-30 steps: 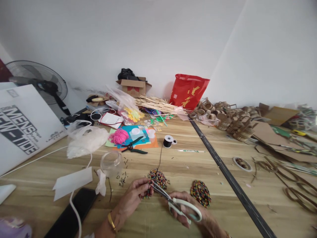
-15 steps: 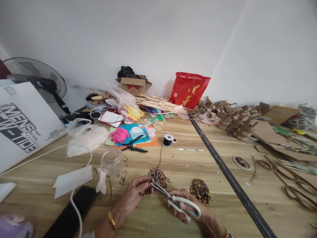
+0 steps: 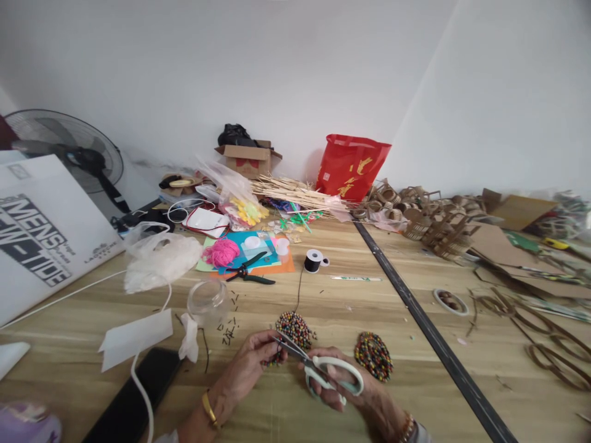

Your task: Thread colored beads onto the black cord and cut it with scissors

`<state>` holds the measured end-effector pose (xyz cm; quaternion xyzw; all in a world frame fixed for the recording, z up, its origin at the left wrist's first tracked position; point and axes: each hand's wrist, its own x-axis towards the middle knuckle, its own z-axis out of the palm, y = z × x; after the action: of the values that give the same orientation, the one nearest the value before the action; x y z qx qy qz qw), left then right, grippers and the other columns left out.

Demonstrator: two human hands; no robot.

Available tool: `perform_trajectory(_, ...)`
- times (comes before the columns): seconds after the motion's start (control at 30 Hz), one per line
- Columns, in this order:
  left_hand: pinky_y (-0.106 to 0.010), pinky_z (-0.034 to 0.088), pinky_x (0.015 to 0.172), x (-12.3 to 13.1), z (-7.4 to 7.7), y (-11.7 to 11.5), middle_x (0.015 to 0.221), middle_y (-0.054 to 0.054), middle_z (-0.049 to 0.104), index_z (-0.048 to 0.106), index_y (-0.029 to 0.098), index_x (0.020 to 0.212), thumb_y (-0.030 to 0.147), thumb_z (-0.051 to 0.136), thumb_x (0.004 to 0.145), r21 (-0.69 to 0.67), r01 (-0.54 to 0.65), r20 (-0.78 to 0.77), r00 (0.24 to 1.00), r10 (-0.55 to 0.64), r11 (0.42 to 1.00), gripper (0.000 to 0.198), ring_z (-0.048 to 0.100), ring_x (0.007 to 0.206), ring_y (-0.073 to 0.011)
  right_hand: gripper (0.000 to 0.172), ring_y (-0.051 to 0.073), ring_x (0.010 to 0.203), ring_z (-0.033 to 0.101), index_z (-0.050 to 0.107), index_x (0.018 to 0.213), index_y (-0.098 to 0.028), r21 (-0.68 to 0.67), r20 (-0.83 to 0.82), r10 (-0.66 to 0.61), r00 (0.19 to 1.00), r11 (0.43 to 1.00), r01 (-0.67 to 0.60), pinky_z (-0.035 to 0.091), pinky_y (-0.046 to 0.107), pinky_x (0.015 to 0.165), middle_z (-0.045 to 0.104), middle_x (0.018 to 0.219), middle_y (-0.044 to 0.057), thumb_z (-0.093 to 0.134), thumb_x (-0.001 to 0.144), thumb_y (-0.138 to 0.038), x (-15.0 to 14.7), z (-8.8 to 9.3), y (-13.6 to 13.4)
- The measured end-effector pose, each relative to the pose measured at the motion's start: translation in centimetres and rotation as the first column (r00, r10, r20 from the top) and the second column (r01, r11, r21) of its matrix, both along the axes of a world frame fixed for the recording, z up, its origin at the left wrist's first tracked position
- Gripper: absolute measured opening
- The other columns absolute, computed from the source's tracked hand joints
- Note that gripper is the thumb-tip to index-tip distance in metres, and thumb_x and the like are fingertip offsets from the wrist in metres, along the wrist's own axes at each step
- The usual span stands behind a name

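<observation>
My right hand grips white-handled scissors, whose slightly parted blades point left to the fingertips of my left hand. Those left fingers are pinched on a string of small beads, mostly hidden behind them. Just beyond lies a pile of multicoloured beads on the wooden table. A black cord runs from this pile up to a spool. To the right of my right hand rests a coiled bead strand.
On the left are a clear jar, a black phone-like slab and a white cable. Pliers lie on coloured paper behind. A dark strip crosses the table at right, near a small dish of brown balls.
The scissors and my right hand have shifted a little left, bringing the blade tips further over the left fingertips. My left hand stays nearly in place.
</observation>
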<state>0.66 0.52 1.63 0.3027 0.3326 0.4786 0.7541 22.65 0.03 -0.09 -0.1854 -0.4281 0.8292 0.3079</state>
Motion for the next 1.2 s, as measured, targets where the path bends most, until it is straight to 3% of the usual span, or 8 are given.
perform_trajectory(0.57, -0.022, 0.041, 0.060, 0.0, 0.1, 0.2, 0.062, -0.003, 0.069, 0.077, 0.013, 0.074, 0.033, 0.086, 0.054, 0.026, 0.002, -0.008, 1.000, -0.002, 1.000, 0.030, 0.056, 0.058, -0.0127, 0.055, 0.001, 0.031, 0.041, 0.067, 0.097, -0.007, -0.012, 0.025, 0.013, 1.000, 1.000, -0.013, 0.035, 0.012, 0.029, 0.060, 0.065, 0.003, 0.069, 0.073, -0.056, -0.6, 0.2, 0.2)
perform_trajectory(1.2, -0.023, 0.041, 0.058, 0.0, 0.2, 0.2, 0.060, -0.002, 0.067, 0.076, 0.013, 0.070, 0.032, 0.088, 0.049, -0.031, -0.041, 0.024, 0.999, 0.042, 0.999, 0.030, 0.057, 0.056, -0.0126, 0.040, -0.001, 0.037, 0.032, 0.066, 0.096, -0.011, -0.207, -0.025, 0.031, 0.999, 0.978, -0.035, 0.022, 0.009, 0.030, 0.055, 0.063, -0.001, 0.079, 0.070, -0.039, -1.1, 0.7, -0.1)
